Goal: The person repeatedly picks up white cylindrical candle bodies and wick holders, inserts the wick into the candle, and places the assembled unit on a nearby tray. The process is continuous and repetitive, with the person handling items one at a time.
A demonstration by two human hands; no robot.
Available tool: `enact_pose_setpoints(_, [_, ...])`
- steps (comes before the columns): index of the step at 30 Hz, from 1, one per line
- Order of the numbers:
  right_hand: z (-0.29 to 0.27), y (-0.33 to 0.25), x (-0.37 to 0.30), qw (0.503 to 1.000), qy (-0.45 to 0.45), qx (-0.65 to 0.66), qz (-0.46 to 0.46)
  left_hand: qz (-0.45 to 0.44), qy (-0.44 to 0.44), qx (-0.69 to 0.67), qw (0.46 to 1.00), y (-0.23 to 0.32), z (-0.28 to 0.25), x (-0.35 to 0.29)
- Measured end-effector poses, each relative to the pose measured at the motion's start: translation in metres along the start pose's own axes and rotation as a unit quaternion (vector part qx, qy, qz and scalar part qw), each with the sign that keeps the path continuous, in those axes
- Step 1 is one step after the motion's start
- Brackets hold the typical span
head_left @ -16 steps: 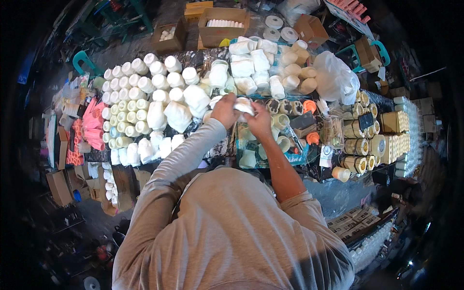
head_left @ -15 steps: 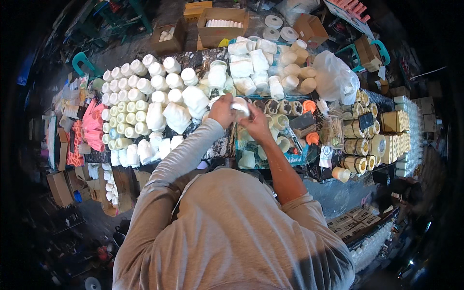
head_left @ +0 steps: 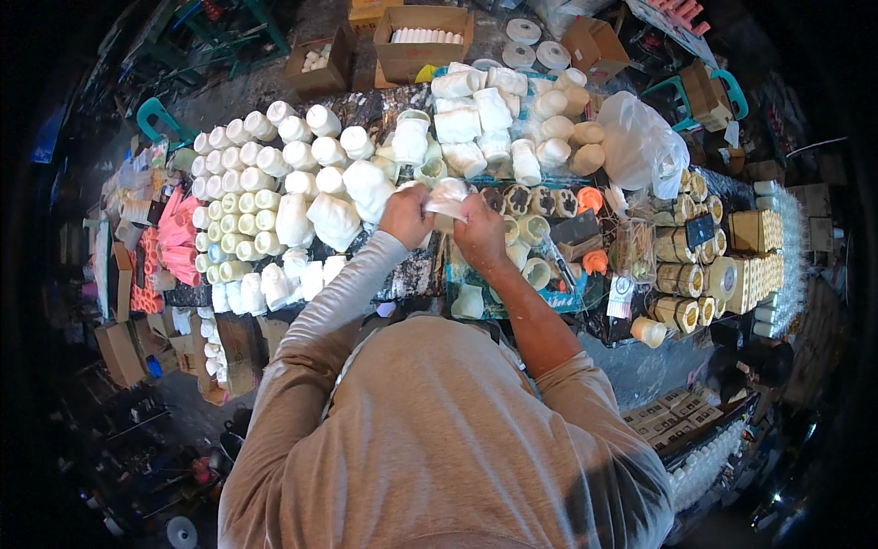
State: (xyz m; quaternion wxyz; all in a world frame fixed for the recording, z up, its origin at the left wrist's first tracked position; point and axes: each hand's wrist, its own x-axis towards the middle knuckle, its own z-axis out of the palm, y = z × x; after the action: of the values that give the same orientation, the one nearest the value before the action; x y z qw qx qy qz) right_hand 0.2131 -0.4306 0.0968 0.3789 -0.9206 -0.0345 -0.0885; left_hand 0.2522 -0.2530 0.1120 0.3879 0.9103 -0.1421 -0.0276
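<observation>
Between my two hands stretches a thin white sheet (head_left: 446, 209), its kind unclear; a rounded white shape shows just behind it. My left hand (head_left: 406, 218) is closed on the sheet's left side, and my right hand (head_left: 481, 231) pinches its right side. Both hands are above the middle of the table. Large white wrapped bundles (head_left: 368, 189) lie to the left of my left hand. Beyond the hands stands a white cup-shaped piece (head_left: 411, 139). Dark-patterned hollow pieces (head_left: 517, 200) sit in a row to the right of my right hand.
Rows of white cylinders (head_left: 297, 156) and cream cups (head_left: 245, 224) fill the left side. White wrapped pieces (head_left: 457, 123) cover the back. On the right are a plastic bag (head_left: 640, 146), orange pieces (head_left: 594, 262) and a dark phone-like slab (head_left: 700, 231). Cardboard boxes (head_left: 422, 50) stand beyond.
My hands have drawn slightly apart and a little lower, pulling the white sheet out between them. The pieces on the table stay in place.
</observation>
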Motion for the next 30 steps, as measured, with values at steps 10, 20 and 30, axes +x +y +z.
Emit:
enact_pose_setpoints(10, [-0.042, -0.008, 0.005, 0.887, -0.173, 0.423, 0.069, -0.271, -0.148, -0.596, 0.742, -0.01, -0.027, -0.007])
enact_pose_setpoints(20, [-0.128, -0.02, 0.061, 0.54, -0.06, 0.835, -0.088, -0.26, -0.038, -0.82, 0.508, -0.054, -0.016, -0.03])
enact_pose_setpoints(30, [0.057, 0.024, -0.006, 0.957, -0.143, 0.178, 0.178, -0.305, -0.026, -0.608, 0.733, -0.046, 0.023, -0.039])
